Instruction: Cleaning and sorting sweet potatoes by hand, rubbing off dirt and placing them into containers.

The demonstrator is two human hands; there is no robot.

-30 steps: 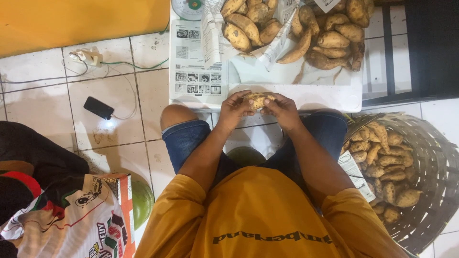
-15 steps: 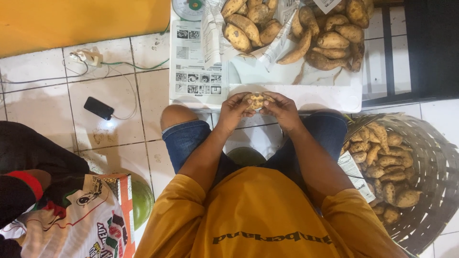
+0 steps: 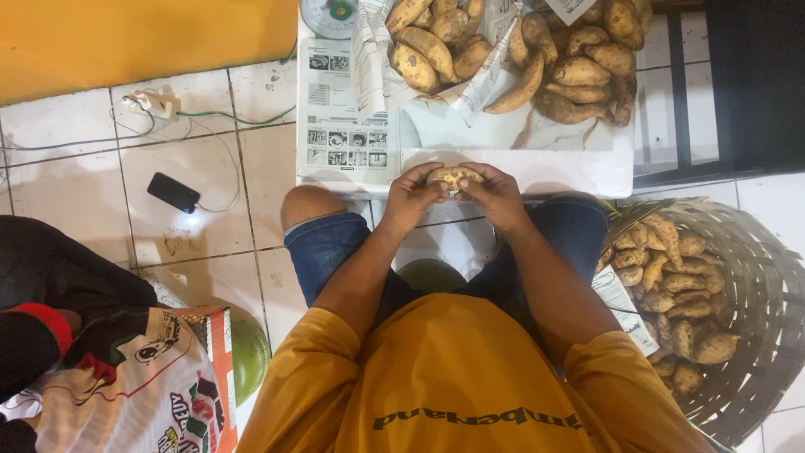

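Woven basket point(image 3: 755, 335), phone point(image 3: 173, 192) beside both hands' point(image 3: 457, 193) sweet potato point(image 3: 453, 176).

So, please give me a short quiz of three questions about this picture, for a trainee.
1. True or false: both hands hold one sweet potato.
2. Where is the woven basket: at the person's left or right?
3. What lies on the floor tiles, joined to a white cable?

Key:
1. True: left hand and right hand hold the sweet potato.
2. Right; the basket holds more sweet potatoes.
3. A black phone.
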